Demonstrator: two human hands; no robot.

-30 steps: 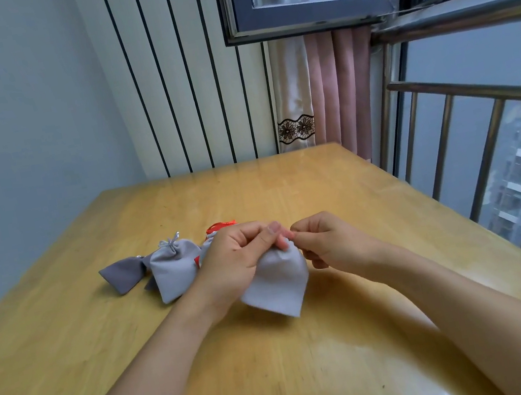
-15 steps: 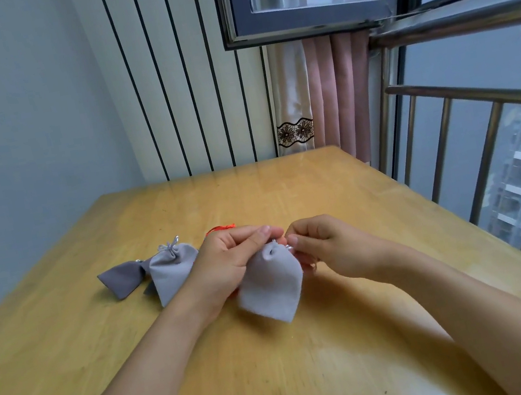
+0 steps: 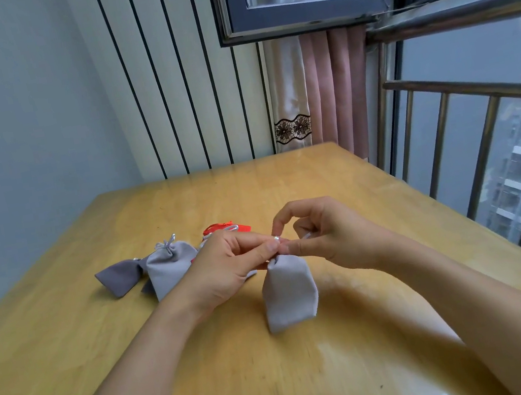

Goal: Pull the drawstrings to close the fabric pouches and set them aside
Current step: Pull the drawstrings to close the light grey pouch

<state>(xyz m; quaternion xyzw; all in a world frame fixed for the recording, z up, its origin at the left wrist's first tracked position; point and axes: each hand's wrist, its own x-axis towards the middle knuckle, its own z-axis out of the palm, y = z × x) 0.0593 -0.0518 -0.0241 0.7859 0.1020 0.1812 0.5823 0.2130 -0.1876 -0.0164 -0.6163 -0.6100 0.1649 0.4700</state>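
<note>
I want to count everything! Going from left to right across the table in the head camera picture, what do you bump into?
Dark grey pouch → light grey closed pouch → left hand → light grey pouch being held up → right hand. The red thing behind the left hand overlaps, so it is left out.

A light grey pouch point(image 3: 288, 293) hangs upright over the middle of the table point(image 3: 336, 184), its gathered neck pinched by the left hand point(image 3: 230, 269) while the right hand point(image 3: 328, 234) pinches the cord point(image 3: 307, 235) beside it. Two closed grey pouches point(image 3: 147, 273) and a red one point(image 3: 223, 229) lie toward the left edge.
</note>
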